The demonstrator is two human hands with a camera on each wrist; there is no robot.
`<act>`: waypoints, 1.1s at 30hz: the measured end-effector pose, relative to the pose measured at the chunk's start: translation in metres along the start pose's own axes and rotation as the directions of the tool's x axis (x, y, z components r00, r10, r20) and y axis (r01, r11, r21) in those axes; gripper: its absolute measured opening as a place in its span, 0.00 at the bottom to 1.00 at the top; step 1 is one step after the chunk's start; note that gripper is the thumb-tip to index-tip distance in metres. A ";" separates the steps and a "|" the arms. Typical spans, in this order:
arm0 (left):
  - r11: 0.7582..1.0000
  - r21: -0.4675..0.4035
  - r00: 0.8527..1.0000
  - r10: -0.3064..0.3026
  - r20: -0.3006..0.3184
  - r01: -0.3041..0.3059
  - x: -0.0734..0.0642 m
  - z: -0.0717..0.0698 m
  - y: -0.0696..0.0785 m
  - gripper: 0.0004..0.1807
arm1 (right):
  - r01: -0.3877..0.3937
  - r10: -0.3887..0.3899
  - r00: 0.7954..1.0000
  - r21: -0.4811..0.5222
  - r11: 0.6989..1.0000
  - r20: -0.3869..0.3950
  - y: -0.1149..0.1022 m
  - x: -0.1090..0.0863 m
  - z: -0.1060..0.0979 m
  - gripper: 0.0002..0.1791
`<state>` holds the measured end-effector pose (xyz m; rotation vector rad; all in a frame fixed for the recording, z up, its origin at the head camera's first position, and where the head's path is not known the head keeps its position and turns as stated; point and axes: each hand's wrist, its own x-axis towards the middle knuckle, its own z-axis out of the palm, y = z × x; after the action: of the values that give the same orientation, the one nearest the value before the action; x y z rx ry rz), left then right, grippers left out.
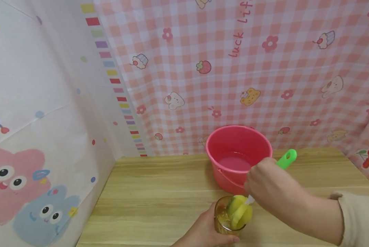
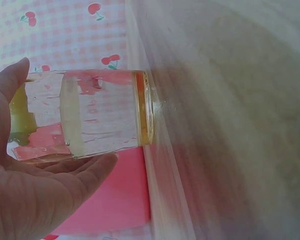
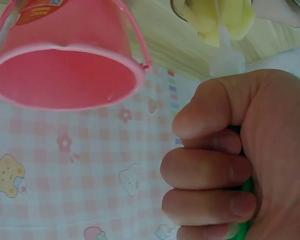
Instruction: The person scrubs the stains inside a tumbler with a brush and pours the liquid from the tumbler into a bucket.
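Note:
My left hand (image 1: 206, 230) holds an amber-tinted drinking glass (image 1: 221, 216) near the front of the table. In the left wrist view, thumb and fingers lie on opposite sides of the clear glass (image 2: 102, 115). A sponge cup brush has its yellow and green sponge head (image 1: 240, 212) at the mouth of the glass, partly inside. Gripping the brush's handle (image 1: 286, 159), whose green end sticks out behind, is my right hand (image 1: 266, 180). Its fingers curl fully round that handle in the right wrist view, where the white neck (image 3: 227, 57) shows too.
Just behind the glass stands a pink bucket (image 1: 225, 180), with some liquid visible at its bottom. The wooden table (image 1: 150, 192) runs back to a pink checked cloth (image 1: 184, 82). A white patterned sheet (image 1: 64, 103) hangs on the left.

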<state>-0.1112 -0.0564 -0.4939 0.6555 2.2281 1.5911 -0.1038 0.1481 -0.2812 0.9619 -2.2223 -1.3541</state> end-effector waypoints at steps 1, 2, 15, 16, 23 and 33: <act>1.000 -0.001 1.000 0.004 0.000 -0.004 0.000 0.000 0.000 0.50 | 0.011 -0.011 1.000 0.001 1.000 -0.002 -0.001 0.000 -0.001 0.23; 1.000 -0.002 1.000 0.009 0.000 -0.009 0.000 0.000 0.000 0.50 | 0.023 -0.023 1.000 0.005 1.000 -0.003 -0.002 0.000 -0.003 0.23; 0.994 -0.085 0.998 -0.060 0.025 0.062 0.000 0.000 0.002 0.47 | 0.037 -0.036 0.999 -0.032 0.999 0.012 -0.005 0.012 -0.020 0.22; 0.995 -0.082 0.998 -0.062 0.025 0.064 0.000 0.000 0.002 0.47 | 0.044 -0.044 0.999 -0.034 0.998 0.018 -0.004 0.013 -0.020 0.21; 0.999 -0.034 1.000 -0.011 0.012 0.011 -0.001 -0.001 -0.001 0.46 | 0.009 -0.008 1.000 -0.038 0.999 0.021 0.004 0.020 -0.014 0.21; 1.000 -0.024 1.000 0.000 0.019 0.000 -0.001 -0.002 -0.002 0.50 | -0.081 0.081 0.997 0.058 0.995 0.004 0.009 0.008 0.004 0.25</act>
<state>-0.1111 -0.0588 -0.4950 0.6616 2.1921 1.6024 -0.1155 0.1474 -0.2753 0.8801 -2.2872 -1.2613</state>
